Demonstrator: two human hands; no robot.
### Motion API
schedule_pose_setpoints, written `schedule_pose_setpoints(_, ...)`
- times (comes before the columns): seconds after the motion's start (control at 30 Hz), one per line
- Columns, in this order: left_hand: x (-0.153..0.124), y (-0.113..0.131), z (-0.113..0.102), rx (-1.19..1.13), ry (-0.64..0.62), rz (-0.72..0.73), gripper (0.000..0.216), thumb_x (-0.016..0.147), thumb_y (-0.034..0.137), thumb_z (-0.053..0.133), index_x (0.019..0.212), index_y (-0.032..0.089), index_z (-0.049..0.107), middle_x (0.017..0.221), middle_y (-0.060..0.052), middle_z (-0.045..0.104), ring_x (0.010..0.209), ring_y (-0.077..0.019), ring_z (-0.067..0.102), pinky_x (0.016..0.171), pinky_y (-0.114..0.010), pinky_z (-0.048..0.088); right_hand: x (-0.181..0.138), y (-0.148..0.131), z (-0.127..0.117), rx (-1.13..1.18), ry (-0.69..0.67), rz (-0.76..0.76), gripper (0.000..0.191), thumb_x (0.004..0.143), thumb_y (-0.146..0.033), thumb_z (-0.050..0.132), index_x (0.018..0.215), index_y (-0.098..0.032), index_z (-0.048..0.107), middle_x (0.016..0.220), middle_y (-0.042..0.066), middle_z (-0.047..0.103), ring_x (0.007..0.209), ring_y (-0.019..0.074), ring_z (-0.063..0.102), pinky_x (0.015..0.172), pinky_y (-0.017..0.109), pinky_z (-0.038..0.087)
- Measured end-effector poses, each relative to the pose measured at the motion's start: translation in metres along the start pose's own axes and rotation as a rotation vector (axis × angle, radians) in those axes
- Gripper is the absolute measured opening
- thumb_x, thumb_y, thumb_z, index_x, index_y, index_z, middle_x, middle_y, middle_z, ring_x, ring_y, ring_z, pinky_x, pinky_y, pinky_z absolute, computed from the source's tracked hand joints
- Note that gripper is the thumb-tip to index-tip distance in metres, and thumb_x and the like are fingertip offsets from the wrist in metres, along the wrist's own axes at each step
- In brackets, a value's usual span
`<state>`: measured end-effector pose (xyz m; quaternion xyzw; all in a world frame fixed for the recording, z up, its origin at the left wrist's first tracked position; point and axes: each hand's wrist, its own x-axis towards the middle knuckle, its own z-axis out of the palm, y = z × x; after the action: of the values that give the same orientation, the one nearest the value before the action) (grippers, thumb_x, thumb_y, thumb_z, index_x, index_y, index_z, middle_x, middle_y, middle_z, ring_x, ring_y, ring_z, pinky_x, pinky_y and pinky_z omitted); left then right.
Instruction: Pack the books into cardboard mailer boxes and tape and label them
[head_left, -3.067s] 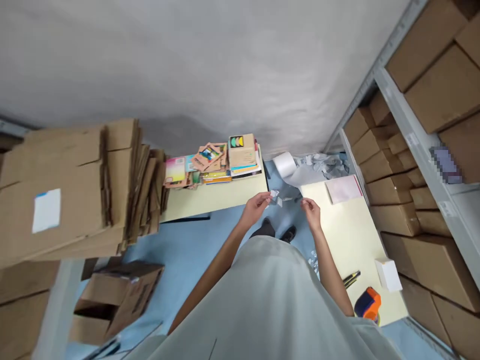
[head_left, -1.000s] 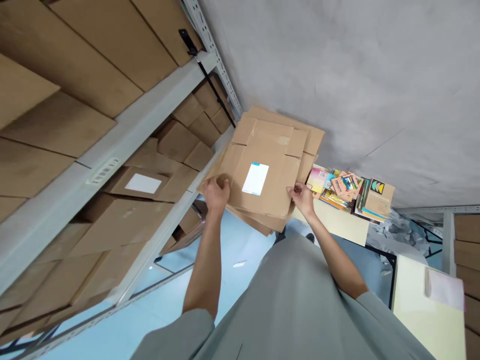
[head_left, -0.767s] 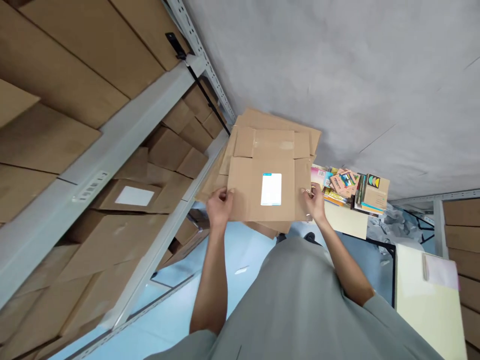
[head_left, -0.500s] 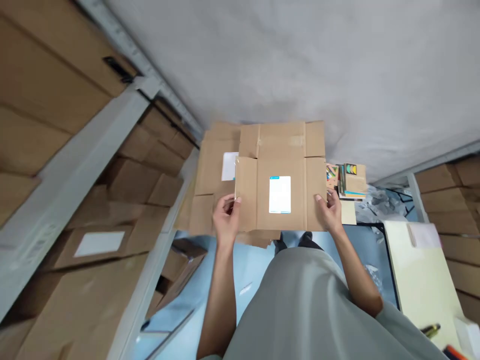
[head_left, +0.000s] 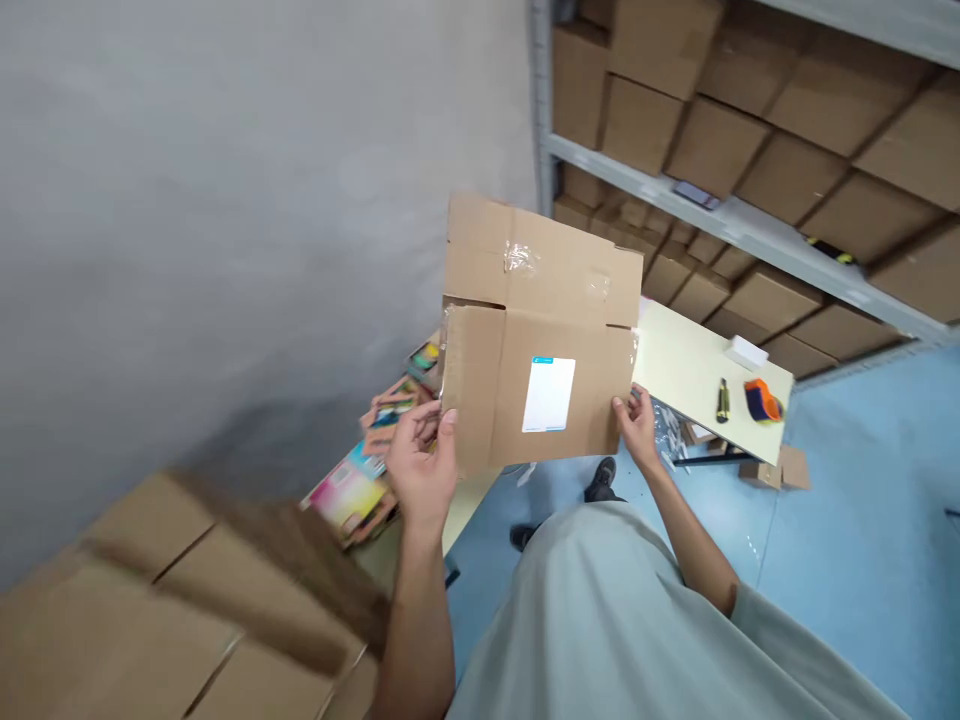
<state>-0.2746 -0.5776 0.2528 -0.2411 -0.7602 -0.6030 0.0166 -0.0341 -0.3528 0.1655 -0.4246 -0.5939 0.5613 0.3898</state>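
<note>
I hold a flattened cardboard box (head_left: 540, 330) up in front of me, with a white label on its face and clear tape scraps on its upper flap. My left hand (head_left: 420, 465) grips its lower left edge, thumb on the front. At the lower right edge my right hand (head_left: 637, 430) pinches the cardboard. The box hangs in the air above the blue floor, clear of the tables.
A stack of flat cardboard (head_left: 180, 600) lies at lower left. Colourful booklets (head_left: 375, 450) sit on a pale table behind the box. Another pale table (head_left: 705, 380) carries an orange tape dispenser (head_left: 763, 400), a pen and a small white box. Shelves of cartons (head_left: 720, 140) fill the upper right.
I have lifted one flat box off the stack with both hands and turned to the right; the stack now lies at lower left and the right-hand shelves have come into view.
</note>
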Motion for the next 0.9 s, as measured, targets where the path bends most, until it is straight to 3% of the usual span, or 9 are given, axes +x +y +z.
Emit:
schedule_pose_setpoints(0.13, 0.024, 0.043, 0.133, 0.065, -0.231, 0.186, 0.043, 0.102, 0.062, 0.074, 0.116, 0.022, 0.078, 0.103, -0.008, 0.083, 0.091, -0.0224, 0.081, 0.09, -0.035, 0.068, 0.053, 0.038, -0.095, 0.029, 0.164, 0.171, 0.07, 0.081, -0.068, 0.085, 0.13, -0.024, 0.063, 0.133, 0.021, 0.082, 0.114, 0.0322, 0.082, 0.104, 0.052, 0.069)
schedule_pose_setpoints(0.23, 0.03, 0.073, 0.225, 0.088, -0.425, 0.337, 0.038, 0.106, 0.058, 0.07, 0.117, 0.024, 0.081, 0.109, -0.01, 0.086, 0.097, -0.0257, 0.083, 0.096, -0.039, 0.067, 0.086, 0.047, -0.169, 0.0, 0.29, 0.17, 0.073, 0.081, -0.067, 0.085, 0.136, -0.023, 0.064, 0.146, 0.024, 0.076, 0.12, 0.0333, 0.08, 0.104, 0.053, 0.068)
schedule_pose_setpoints(0.4, 0.033, 0.102, 0.34, 0.096, -0.726, 0.518, 0.031, 0.111, 0.049, 0.063, 0.118, 0.027, 0.083, 0.124, -0.011, 0.088, 0.119, -0.0298, 0.083, 0.111, -0.042, 0.064, 0.133, 0.043, -0.264, -0.093, 0.426, 0.083, 0.077, 0.09, -0.07, 0.077, 0.15, -0.023, 0.062, 0.159, 0.024, 0.067, 0.132, 0.0322, 0.075, 0.105, 0.048, 0.067)
schedule_pose_setpoints(0.5, 0.043, 0.097, 0.392, 0.166, -0.851, 0.635, 0.029, 0.113, 0.041, 0.059, 0.12, 0.028, 0.084, 0.13, -0.009, 0.087, 0.12, -0.0292, 0.083, 0.108, -0.042, 0.064, 0.158, 0.044, -0.29, -0.128, 0.453, 0.06, 0.08, 0.092, -0.069, 0.076, 0.155, -0.024, 0.059, 0.161, 0.024, 0.064, 0.131, 0.0319, 0.075, 0.106, 0.049, 0.067)
schedule_pose_setpoints(0.7, 0.07, 0.065, 0.479, 0.151, -0.924, 0.872, 0.031, 0.114, 0.024, 0.053, 0.115, 0.025, 0.084, 0.141, -0.01, 0.082, 0.142, -0.0296, 0.074, 0.119, -0.049, 0.061, 0.196, 0.038, -0.302, -0.388, 0.517, 0.007, 0.082, 0.1, -0.075, 0.068, 0.165, -0.026, 0.054, 0.168, 0.023, 0.057, 0.141, 0.0331, 0.069, 0.11, 0.053, 0.066)
schedule_pose_setpoints(0.8, 0.083, 0.05, 0.508, 0.076, -0.957, 0.968, 0.031, 0.114, 0.018, 0.053, 0.114, 0.026, 0.083, 0.135, -0.009, 0.083, 0.146, -0.0287, 0.072, 0.12, -0.049, 0.06, 0.215, 0.018, -0.309, -0.613, 0.597, -0.063, 0.079, 0.104, -0.076, 0.065, 0.164, -0.026, 0.055, 0.17, 0.023, 0.053, 0.159, 0.0372, 0.055, 0.124, 0.062, 0.057)
schedule_pose_setpoints(0.9, 0.097, 0.037, 0.526, -0.004, -0.98, 1.072, 0.031, 0.114, 0.015, 0.054, 0.115, 0.027, 0.083, 0.124, -0.009, 0.085, 0.134, -0.0269, 0.078, 0.111, -0.045, 0.065, 0.239, -0.009, -0.314, -0.759, 0.629, -0.058, 0.08, 0.104, -0.078, 0.065, 0.164, -0.026, 0.056, 0.173, 0.022, 0.05, 0.167, 0.0395, 0.046, 0.134, 0.068, 0.045)
